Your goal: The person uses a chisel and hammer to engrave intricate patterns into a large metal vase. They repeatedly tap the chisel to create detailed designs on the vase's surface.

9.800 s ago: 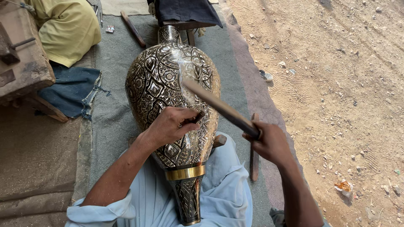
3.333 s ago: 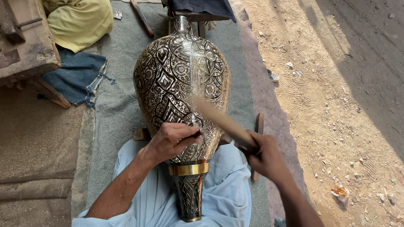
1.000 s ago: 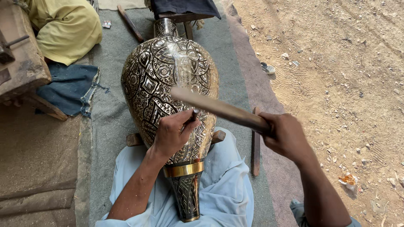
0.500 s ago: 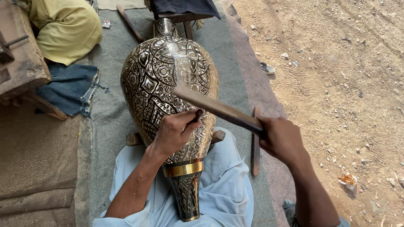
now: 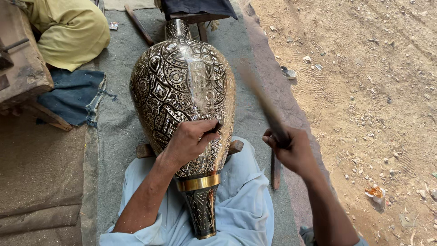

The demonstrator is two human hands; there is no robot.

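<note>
A large engraved brass vase [image 5: 180,86] lies on its side across my lap, its narrow end with a plain gold band [image 5: 198,183] toward me. My left hand [image 5: 189,141] rests on the vase's lower body and pinches a small dark chisel [image 5: 217,125] against the metal. My right hand [image 5: 291,148] is off to the right of the vase, gripping a wooden mallet stick [image 5: 261,100] that is raised and blurred, pointing up and away from the chisel.
A wooden block [image 5: 235,146] props the vase on a grey mat [image 5: 114,127]. Another person in yellow clothing [image 5: 73,29] sits at top left beside a wooden box [image 5: 20,64] and blue cloth [image 5: 73,93]. Sandy ground [image 5: 364,91] lies to the right.
The mallet stick, which lay across the vase over the chisel half a second ago, has swung up and to the right. My left hand and chisel stay in place.
</note>
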